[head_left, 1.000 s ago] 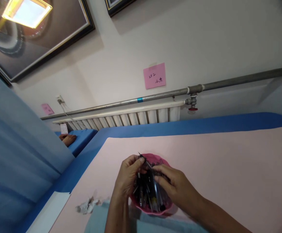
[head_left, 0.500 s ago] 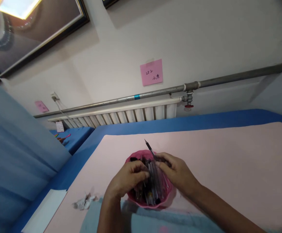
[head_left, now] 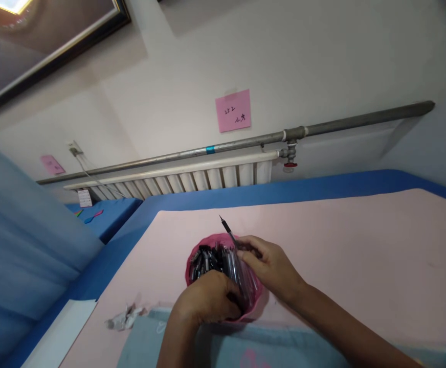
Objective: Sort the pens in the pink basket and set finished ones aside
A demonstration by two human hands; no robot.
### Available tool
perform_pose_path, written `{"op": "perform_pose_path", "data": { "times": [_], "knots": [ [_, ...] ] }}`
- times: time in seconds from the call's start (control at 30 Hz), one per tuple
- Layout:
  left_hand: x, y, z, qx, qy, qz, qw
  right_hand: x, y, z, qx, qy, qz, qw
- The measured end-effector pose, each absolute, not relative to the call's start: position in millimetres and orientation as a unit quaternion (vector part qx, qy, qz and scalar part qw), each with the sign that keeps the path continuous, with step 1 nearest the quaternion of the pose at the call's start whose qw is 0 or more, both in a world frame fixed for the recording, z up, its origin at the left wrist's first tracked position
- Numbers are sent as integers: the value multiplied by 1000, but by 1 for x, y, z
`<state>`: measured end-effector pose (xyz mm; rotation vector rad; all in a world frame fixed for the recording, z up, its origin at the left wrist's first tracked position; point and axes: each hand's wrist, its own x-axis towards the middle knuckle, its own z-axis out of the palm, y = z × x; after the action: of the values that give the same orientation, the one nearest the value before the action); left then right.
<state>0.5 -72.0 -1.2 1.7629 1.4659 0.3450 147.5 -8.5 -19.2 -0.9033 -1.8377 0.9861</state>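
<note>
Right hand (head_left: 268, 261) pinches a pen (head_left: 229, 230) jutting forward-left over a pink basket (head_left: 214, 239); left hand (head_left: 210, 297) reaches inside, grip hidden.

Basket (head_left: 206, 242) pink plastic; pen (head_left: 227, 227) smooth plastic; pipe (head_left: 246, 142) dull metal.

White radiator (head_left: 215, 179) beneath grey pipe (head_left: 246, 141)

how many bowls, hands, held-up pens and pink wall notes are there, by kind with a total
Pink bowl: 1
Hands: 2, the left hand and the right hand
Held-up pen: 1
Pink wall notes: 2
Total: 6
The heaped pieces in the bowl overlap too much to count.
</note>
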Motion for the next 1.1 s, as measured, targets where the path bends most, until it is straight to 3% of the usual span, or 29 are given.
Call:
{"op": "perform_pose_path", "data": {
  "times": [0.17, 0.3, 0.57, 0.7, 0.97, 1.1],
  "knots": [
    [-2, -72, -6, 709, 576, 147, 379, 147, -9, -18, -360, -729, 403, 421],
    [-5, -73, -5, 678, 590, 134, 418, 146, -9, -17, -359, -713, 429, 423],
    [-10, -61, -3, 474, 543, 445, 532, 147, -10, -9, -343, -504, 656, 445],
    [-9, -53, -9, 442, 512, 498, 542, 146, -9, -8, -314, -453, 687, 473],
    [14, -59, -7, 525, 536, 378, 542, 156, 6, -12, -315, -417, 658, 543],
    [54, -66, -10, 665, 534, 283, 439, 166, 13, -6, -321, -415, 635, 567]
  ]
}}
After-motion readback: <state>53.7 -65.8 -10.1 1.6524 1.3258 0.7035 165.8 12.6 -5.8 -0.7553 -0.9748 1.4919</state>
